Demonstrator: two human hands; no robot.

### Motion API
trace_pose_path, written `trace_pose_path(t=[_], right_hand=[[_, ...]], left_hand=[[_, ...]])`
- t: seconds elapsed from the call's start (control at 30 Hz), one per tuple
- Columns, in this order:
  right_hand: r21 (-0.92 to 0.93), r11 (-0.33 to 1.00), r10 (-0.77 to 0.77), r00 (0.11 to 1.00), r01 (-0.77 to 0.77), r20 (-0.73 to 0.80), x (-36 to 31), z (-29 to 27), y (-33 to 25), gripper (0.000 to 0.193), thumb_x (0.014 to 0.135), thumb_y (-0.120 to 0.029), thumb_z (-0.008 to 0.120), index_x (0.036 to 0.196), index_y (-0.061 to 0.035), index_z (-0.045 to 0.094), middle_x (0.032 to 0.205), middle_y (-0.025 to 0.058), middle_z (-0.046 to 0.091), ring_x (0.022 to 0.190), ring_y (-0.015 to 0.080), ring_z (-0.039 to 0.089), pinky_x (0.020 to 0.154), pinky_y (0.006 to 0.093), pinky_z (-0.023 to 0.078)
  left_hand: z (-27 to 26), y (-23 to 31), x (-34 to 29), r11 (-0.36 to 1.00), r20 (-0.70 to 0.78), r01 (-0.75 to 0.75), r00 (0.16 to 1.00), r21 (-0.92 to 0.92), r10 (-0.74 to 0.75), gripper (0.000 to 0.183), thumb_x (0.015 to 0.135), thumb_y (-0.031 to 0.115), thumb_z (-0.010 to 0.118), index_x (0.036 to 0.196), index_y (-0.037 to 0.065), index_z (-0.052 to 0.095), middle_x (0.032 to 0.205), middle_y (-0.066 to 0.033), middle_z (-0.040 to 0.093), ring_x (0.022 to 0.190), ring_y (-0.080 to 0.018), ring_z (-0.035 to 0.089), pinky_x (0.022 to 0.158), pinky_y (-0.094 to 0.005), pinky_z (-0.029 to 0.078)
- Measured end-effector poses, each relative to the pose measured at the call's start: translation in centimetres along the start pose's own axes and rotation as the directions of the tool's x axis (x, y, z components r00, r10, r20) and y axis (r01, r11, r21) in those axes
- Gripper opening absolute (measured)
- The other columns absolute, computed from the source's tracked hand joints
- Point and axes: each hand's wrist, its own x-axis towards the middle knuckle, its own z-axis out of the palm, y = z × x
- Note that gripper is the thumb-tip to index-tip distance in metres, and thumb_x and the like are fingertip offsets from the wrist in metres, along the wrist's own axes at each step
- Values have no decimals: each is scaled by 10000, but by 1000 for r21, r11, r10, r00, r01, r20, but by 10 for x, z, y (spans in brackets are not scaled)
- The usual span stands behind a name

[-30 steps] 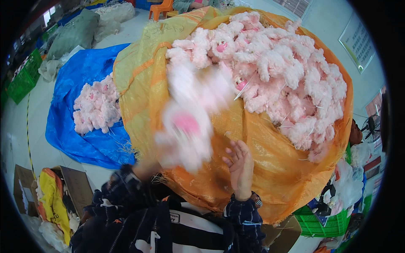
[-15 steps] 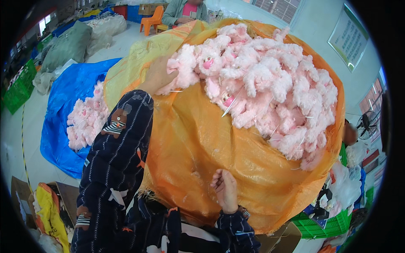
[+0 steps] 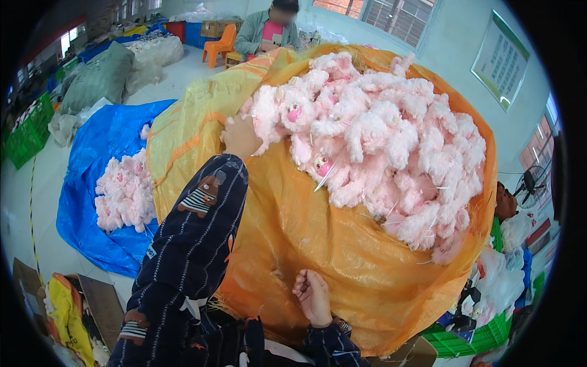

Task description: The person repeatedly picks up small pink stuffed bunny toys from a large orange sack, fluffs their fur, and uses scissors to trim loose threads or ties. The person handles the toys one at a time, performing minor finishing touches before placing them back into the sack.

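A large heap of fluffy pink plush toys [image 3: 379,134] fills a big orange woven sack [image 3: 293,226]. My left hand [image 3: 240,136] reaches to the heap's left edge. Its bent fingers are closed on a pink plush toy [image 3: 267,113] there, with the fingertips partly hidden. Lower down, in front of the sack's near side, is my right hand [image 3: 313,298]. Its fingers are loosely curled and somewhat apart from the thumb, with nothing seen in them. Two toys show bright pink muzzles, and a thin white strip [image 3: 325,177] sticks out near the lower one.
Left of the sack, a blue sheet [image 3: 79,202] holds more pink plush toys [image 3: 125,196]. A person [image 3: 269,30] sits beyond it near an orange chair [image 3: 221,44]. Green crates [image 3: 29,129] stand at left and lower right. Cardboard boxes [image 3: 98,303] lie at lower left.
My left hand has come back slightly toward me, its fingers now bent against the toy, which has shifted a little to the right. The whole view has tilted slightly; my right hand keeps its curled pose.
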Motion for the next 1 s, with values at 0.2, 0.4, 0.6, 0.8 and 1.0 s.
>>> trace_pose_path(t=[0.2, 0.4, 0.6, 0.8, 1.0], right_hand=[[18, 1000, 0, 1000, 0, 12, 0, -1, 4, 182, 899, -204, 477, 916, -42, 559, 763, 28, 563, 650, 108, 525, 591, 239, 456], [-110, 993, -41, 997, 49, 67, -6, 4, 8, 187, 901, -201, 476, 945, -33, 547, 776, 35, 564, 659, 108, 525, 603, 232, 455], [-263, 933, -245, 969, 247, 40, -18, 25, -7, 283, 899, -204, 480, 1136, -50, 469, 1011, 74, 546, 785, 118, 533, 658, 244, 459], [-200, 917, -336, 938, 346, 80, -23, 25, -13, 604, 867, -240, 523, 1339, -131, 162, 1274, 122, 398, 1138, 244, 430, 857, 357, 408], [42, 854, -516, 855, 518, -44, -29, 32, -20, 558, 867, -296, 506, 1314, -156, 205, 1194, 61, 442, 1074, 164, 452, 901, 373, 385]], left_hand=[[-2, -8, -20, 964, -8, -64, 998, -259, 65, 217, 636, 235, 639, 798, 99, 593, 1009, -136, 474, 873, -331, 543, 736, -412, 450], [-27, 0, -107, 806, -16, -156, 984, -570, 178, 178, 671, 233, 641, 753, 91, 572, 970, -144, 469, 806, -326, 548, 702, -409, 447], [-65, 26, -184, 625, -115, -312, 935, -716, 335, 146, 658, 183, 633, 696, 86, 531, 962, -142, 487, 792, -304, 548, 642, -366, 461], [-79, 79, -202, 415, -214, -596, 712, -688, 669, 87, 645, 111, 619, 671, 81, 542, 978, -109, 523, 743, -281, 571, 588, -344, 472], [-90, 119, -204, 214, -351, -747, 518, -629, 780, 91, 658, 125, 621, 682, 66, 556, 1016, -100, 540, 768, -278, 573, 594, -335, 479]])
